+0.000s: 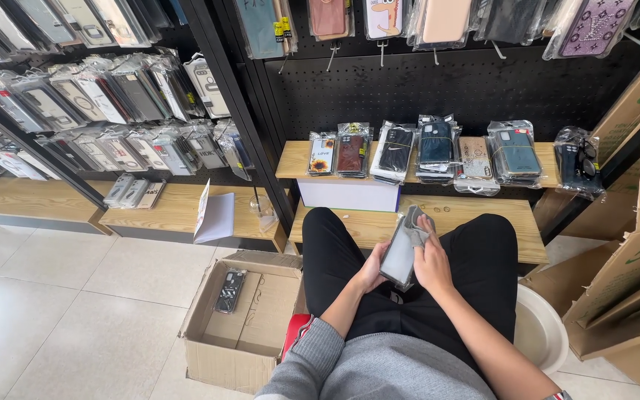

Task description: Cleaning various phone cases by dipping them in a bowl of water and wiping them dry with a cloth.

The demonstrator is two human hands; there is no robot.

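1. Over the person's lap, between knees in black trousers, a phone case in a clear plastic sleeve (pixel 401 255) is held upright and tilted toward the face, probably so its flat side can be looked at.
2. The left hand (pixel 372 271) cups the lower edge from beneath, fingers curled around the sleeve to carry its weight.
3. The right hand (pixel 431 259) closes on the upper right edge, fingers bent over the crinkled plastic near the top; both hands grip the same packet.
4. The sleeve looks glossy and slightly wrinkled, the case inside dark and flat with rounded corners.
5. Just left of the knees an open cardboard box (pixel 242 348) sits on the pale tiled floor with one dark packaged case (pixel 230 290) lying on its bottom, within easy reach.
6. Ahead, a low wooden shelf (pixel 290 164) carries a row of bagged cases (pixel 438 148) propped against black pegboard, faces outward for viewing.
7. Further left, more sleeved cases (pixel 98 111) hang in overlapping rows from hooks.
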